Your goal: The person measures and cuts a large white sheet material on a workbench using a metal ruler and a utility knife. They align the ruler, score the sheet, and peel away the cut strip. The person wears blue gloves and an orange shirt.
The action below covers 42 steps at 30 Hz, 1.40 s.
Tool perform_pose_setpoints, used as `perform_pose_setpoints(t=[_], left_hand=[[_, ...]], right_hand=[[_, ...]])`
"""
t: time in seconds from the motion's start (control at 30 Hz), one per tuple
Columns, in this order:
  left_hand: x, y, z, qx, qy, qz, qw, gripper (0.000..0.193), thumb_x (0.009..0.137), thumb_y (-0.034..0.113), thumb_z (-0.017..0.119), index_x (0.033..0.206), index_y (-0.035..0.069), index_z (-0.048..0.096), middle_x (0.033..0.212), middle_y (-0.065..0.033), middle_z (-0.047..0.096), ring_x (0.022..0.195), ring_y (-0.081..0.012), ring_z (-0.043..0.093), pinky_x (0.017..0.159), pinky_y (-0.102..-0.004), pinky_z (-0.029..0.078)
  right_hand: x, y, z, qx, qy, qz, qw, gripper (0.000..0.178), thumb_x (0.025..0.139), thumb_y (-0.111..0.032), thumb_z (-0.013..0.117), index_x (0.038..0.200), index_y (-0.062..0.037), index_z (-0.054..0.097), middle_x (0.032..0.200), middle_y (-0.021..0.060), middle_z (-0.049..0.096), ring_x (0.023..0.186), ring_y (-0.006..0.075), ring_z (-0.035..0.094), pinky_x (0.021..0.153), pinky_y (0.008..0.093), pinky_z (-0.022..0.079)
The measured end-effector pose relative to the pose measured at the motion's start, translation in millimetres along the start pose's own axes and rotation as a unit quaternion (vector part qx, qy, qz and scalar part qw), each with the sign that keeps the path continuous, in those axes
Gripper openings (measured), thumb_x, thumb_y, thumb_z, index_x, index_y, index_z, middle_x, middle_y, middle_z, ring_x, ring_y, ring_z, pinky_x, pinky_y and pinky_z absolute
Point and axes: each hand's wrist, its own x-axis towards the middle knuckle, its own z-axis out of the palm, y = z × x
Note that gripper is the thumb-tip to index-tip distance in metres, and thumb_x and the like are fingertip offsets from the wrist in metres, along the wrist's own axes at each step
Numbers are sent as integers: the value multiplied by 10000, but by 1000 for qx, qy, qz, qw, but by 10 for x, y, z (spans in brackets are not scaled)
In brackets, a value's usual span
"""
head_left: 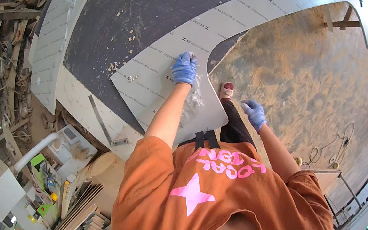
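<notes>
A curved, film-printed white panel [197, 38] lies on the dark counter [114, 9], its near end bearing a crumpled whitish patch [194, 101] — seemingly the only part worked, with the longer stretch left. Just beside that patch, the gloved left hand [184, 68] rests curled, its hold hidden; the gloved right hand [254, 113] hangs apart over the floor [290, 70] — whether closed, I cannot tell. Left lies another curved panel [51, 57].

Left hand [184, 69] plus right hand [255, 114]: totalling two
Printed pale panels [150, 82]: numbering two
Dark tabletop [104, 7]: numbering one
Metal square [100, 118]: numbering one
Visible shoe [227, 91]: numbering one
Pink star [192, 194]: numbering one
Pale flakes [131, 38]: lying too small and many for counting
</notes>
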Motion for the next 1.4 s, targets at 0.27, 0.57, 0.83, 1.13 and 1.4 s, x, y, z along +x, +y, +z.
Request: perform_pose_setpoints(t=[0.27, 0.57, 0.83, 1.13, 1.4], left_hand=[[-72, 85, -42, -127, 41, -21, 991, 212, 854, 279, 683, 948, 99, 622, 951, -120, 649, 824, -324, 636, 740, -435, 515], [123, 28, -71, 85, -24, 88, 992, 161, 843, 300, 681, 942, 183, 631, 921, -70, 637, 788, -305, 638, 689, -435, 531], [52, -42, 38, 18, 40, 98, 994, 134, 853, 266, 672, 908, 166, 602, 860, -63, 611, 718, -284, 624, 607, -416, 507], [111, 41, -125, -52, -25, 78, 995, 211, 834, 222, 693, 981, 107, 597, 900, -111, 621, 799, -327, 624, 701, -426, 510], [430, 212, -172, -43, -91, 91, 991, 254, 757, 208, 753, 980, 140, 654, 871, -91, 641, 800, -309, 640, 694, -409, 535]], right_hand=[[-19, 49, -311, 12, -8, 1, 1000, 283, 875, -256, 682, 1013, -10, 690, 856, 67, 684, 772, 147, 608, 731, 301, 501], [752, -889, 16, -133, 46, -175, 974, 306, 816, -332, 710, 1020, -103, 699, 936, 105, 693, 866, 273, 666, 834, 370, 495], [1271, -1633, 654, -324, 160, -467, 807, 198, 762, -301, 714, 954, -255, 694, 988, -37, 634, 950, 192, 595, 1014, 460, 318], [1645, -1972, 679, -470, 23, -515, 716, 141, 724, -242, 680, 856, -201, 651, 874, -2, 594, 891, 223, 603, 912, 419, 391], [1675, -2055, 572, -371, -62, -488, 787, 112, 777, -226, 668, 869, -163, 677, 879, 48, 616, 880, 246, 621, 808, 391, 447]])
